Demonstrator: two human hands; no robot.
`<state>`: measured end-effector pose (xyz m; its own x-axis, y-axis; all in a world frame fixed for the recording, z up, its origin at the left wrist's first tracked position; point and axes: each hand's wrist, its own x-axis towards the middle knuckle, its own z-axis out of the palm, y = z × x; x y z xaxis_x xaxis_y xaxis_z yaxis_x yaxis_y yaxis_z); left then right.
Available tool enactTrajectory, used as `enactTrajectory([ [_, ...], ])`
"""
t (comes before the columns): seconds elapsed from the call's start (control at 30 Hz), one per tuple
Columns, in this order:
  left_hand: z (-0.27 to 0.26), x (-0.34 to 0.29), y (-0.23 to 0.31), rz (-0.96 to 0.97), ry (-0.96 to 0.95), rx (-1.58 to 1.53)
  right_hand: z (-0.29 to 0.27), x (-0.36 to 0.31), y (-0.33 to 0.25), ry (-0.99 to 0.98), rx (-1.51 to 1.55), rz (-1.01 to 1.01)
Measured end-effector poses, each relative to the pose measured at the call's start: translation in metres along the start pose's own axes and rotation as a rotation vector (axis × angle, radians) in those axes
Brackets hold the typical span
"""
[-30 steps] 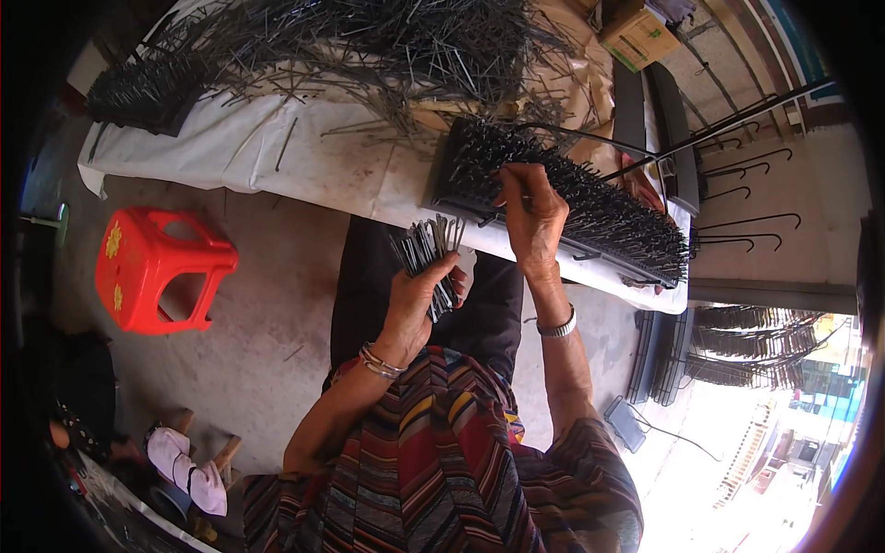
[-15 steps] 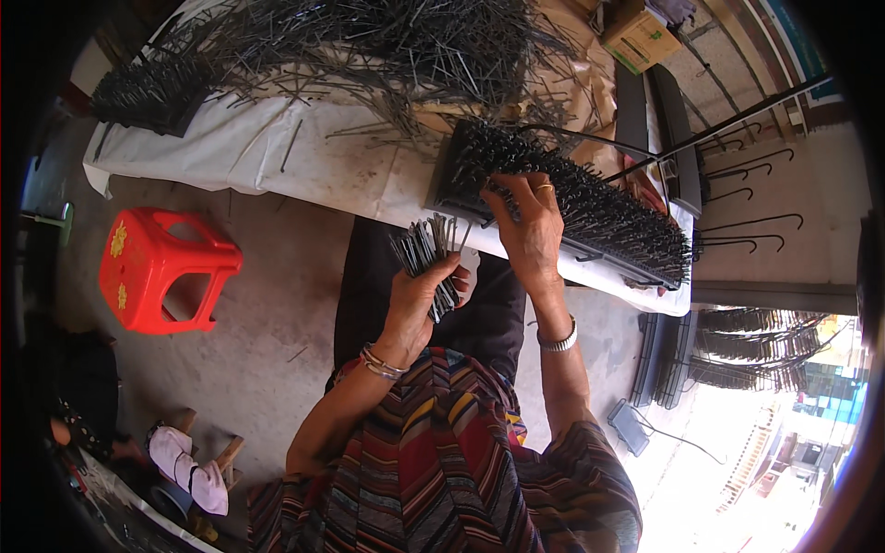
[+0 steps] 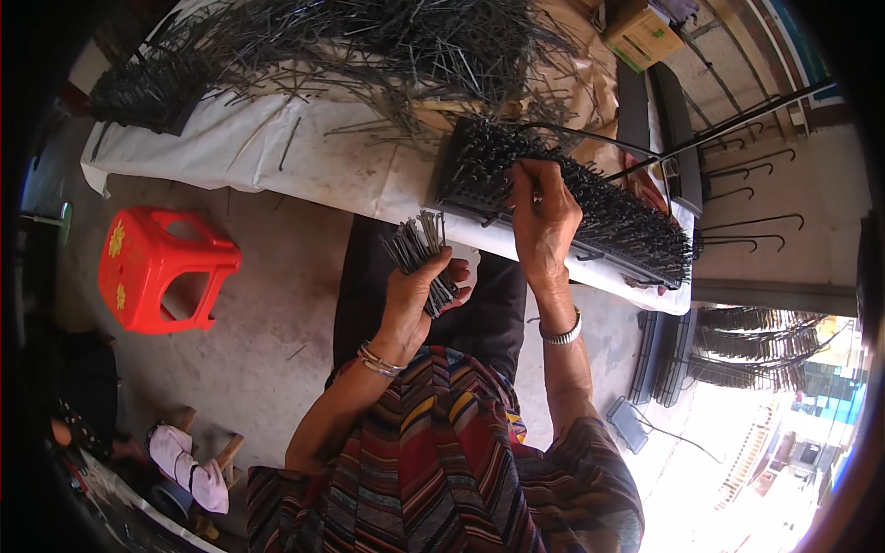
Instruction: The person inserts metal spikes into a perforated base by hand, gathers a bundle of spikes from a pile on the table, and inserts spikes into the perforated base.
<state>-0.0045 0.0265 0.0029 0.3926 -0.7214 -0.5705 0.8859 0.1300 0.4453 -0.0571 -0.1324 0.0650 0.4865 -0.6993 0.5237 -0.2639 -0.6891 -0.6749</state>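
Observation:
My left hand (image 3: 419, 290) is closed round a bundle of thin dark metal rods (image 3: 417, 244), held over my lap with their ends fanned out at the top. My right hand (image 3: 546, 217) reaches over the near side of a long black rack (image 3: 627, 221), densely filled with upright dark rods. Its thumb and fingers are pinched together at the rack's left part. Whatever sits in that pinch is too small or hidden to make out.
A large loose heap of dark rods (image 3: 406, 46) covers the far part of the white-sheeted table (image 3: 230, 147). Another filled rack (image 3: 152, 92) stands at its left end. A red stool (image 3: 147, 267) is on the floor at left. Hooked rods (image 3: 756, 221) hang at right.
My right hand has shifted to the right along the rack, its fingers drawn closer together. My left hand with the bundle has moved only slightly.

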Motion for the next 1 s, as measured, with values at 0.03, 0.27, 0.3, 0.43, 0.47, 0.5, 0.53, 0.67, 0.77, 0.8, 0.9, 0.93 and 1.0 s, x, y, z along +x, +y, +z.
enactTrajectory([
  [0.03,0.003,-0.001,0.0,-0.002,-0.003,-0.001,0.004,0.0,0.008,0.007,-0.041,-0.028],
  [0.27,0.001,-0.003,-0.001,-0.019,0.018,0.051,0.023,-0.006,0.019,-0.141,-0.144,-0.079],
  [0.3,0.002,-0.003,0.0,-0.003,0.013,0.068,0.023,-0.006,0.018,-0.141,-0.198,-0.13],
  [0.43,0.008,-0.007,0.002,-0.006,0.019,0.085,0.018,-0.004,0.007,-0.14,-0.307,-0.141],
  [0.47,0.006,-0.006,0.002,0.003,0.024,0.099,0.016,-0.005,0.006,-0.14,-0.304,-0.143],
  [0.5,0.005,-0.005,0.001,0.011,0.029,0.113,0.011,-0.007,0.007,-0.235,-0.217,-0.085],
  [0.53,0.003,-0.004,0.001,0.014,0.031,0.113,0.006,-0.008,0.008,-0.329,-0.129,-0.028],
  [0.67,0.004,-0.008,0.003,0.022,-0.033,0.114,-0.007,-0.013,-0.004,-0.706,0.267,0.326],
  [0.77,0.006,-0.006,0.001,0.005,-0.01,0.073,-0.011,-0.013,-0.006,-0.644,0.278,0.34],
  [0.8,0.005,-0.005,0.001,-0.006,0.031,0.034,-0.011,-0.012,-0.009,-0.575,0.261,0.346],
  [0.9,-0.01,0.006,0.004,0.04,0.06,0.033,-0.007,-0.004,-0.008,-0.199,0.06,0.089],
  [0.93,-0.016,0.012,0.002,0.065,0.055,0.032,-0.004,-0.002,-0.004,-0.197,0.059,0.09],
  [1.0,-0.02,0.016,0.005,0.082,0.048,0.07,0.005,0.001,-0.001,-0.052,-0.009,0.024],
])
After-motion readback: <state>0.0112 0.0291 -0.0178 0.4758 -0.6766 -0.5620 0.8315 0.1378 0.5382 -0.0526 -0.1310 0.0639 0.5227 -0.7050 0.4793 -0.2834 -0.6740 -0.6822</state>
